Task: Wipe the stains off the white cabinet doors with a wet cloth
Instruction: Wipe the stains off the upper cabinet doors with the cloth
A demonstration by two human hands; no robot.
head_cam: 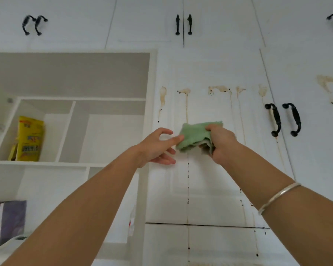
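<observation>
My worry is the cloth (196,136). It is bunched up and held at one side only, so it could slip out and drop. The loose end could also flop and smear the brown mess around, not lift it. If it is too wet, I think dirty water could run down and make new lines. Closest to me is a bracelet (279,196) on my right arm. My right hand (222,144) has its fingers curled tight around the folded green cloth. My left hand (156,148) is wide, with its fingers spread. One fingertip touches the cloth's left edge, and it holds nothing. The cloth is up in front of the middle of the white door (210,179). I cannot tell if it presses on the door yet. Above it is a row of brown stains (219,89) with thin drip lines running down. Two black handles (275,120) are to the right. Far left, a yellow bag (29,139) stands on a shelf (40,163).
</observation>
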